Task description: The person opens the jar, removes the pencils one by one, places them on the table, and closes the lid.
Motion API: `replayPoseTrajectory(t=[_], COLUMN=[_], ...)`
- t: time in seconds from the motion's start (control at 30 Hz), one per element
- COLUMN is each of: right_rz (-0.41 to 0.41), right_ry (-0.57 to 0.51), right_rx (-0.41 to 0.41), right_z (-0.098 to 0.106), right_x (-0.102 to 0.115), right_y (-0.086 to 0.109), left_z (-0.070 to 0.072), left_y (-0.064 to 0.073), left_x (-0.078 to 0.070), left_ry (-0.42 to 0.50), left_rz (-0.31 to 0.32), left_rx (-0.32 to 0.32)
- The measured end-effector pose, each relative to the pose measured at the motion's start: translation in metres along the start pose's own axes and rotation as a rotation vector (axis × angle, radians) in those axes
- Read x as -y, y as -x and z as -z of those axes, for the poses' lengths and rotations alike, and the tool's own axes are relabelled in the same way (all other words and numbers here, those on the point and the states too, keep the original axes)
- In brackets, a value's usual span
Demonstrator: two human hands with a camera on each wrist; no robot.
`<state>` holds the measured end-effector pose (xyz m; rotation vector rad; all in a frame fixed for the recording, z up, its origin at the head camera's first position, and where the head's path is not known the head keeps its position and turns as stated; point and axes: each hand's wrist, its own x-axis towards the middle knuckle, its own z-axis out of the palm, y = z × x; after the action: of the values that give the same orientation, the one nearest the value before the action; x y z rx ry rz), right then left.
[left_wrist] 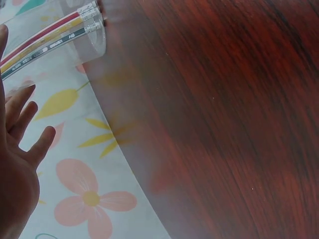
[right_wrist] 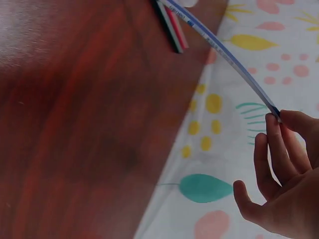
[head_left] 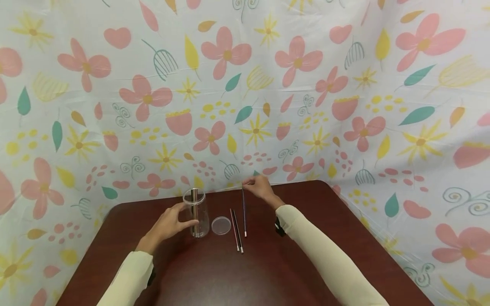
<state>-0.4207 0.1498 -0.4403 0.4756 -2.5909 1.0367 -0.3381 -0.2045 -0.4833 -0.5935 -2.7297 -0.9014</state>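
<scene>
1. The left hand [head_left: 170, 224] is curled part-way round a clear jar [head_left: 204, 219], thumb at the near side, fingers on the far side.
2. The right hand [head_left: 262, 187] pinches the tip of a blue pencil [head_left: 244, 208] between thumb and fingertips, its other fingers loosely bent. The eraser end points towards the person; I can't tell whether it touches the table.
3. The jar stands upright, holding a crimson pencil [left_wrist: 50, 31], a yellow pencil [left_wrist: 55, 37] and a dark HB pencil [left_wrist: 50, 49].
4. Just beside the jar lies a clear round lid [head_left: 221, 226].
5. Between that and the blue pencil, a pinkish-red pencil [head_left: 234, 227] and a black pencil [head_left: 237, 229] lie close together, eraser ends nearest the person.
6. Cream sleeves [head_left: 329, 255] reach over the reddish-brown table [head_left: 214, 276].
7. Behind hangs a white floral cloth [head_left: 252, 97] printed with pink flowers and yellow and teal leaves.
</scene>
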Motion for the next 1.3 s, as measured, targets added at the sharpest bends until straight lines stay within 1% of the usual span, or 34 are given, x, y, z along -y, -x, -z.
replayPoseTrajectory(t=[0.07,0.23,0.47,0.67,0.8,1.0,1.3], right_rz=[-0.019,-0.063,-0.105,-0.153,-0.159,-0.191,-0.178], right_ry=[0.007,0.027,0.047,0.068,0.088,0.115,0.188], right_rx=[0.017,0.046,0.079,0.128,0.137,0.144,0.181], right_z=[-0.007,-0.021,-0.036,-0.049,-0.056,-0.065,-0.069], right_x=[-0.004,-0.014,-0.022,-0.029,-0.032,-0.032,-0.026], right_y=[0.002,0.006,0.012,0.019,0.022,0.023,0.026], left_z=[0.000,-0.001,0.000,0.000,0.000,0.000,-0.003], left_y=[0.001,0.001,-0.001,-0.001,0.000,-0.002,-0.001], left_x=[0.002,0.003,0.001,0.001,0.003,0.003,0.005], left_ry=[-0.004,0.000,0.010,0.005,0.003,0.001,-0.006], left_rz=[0.001,-0.021,0.002,0.001,0.006,0.011,-0.002], left_rx=[-0.010,-0.015,0.000,0.006,0.009,0.009,-0.013])
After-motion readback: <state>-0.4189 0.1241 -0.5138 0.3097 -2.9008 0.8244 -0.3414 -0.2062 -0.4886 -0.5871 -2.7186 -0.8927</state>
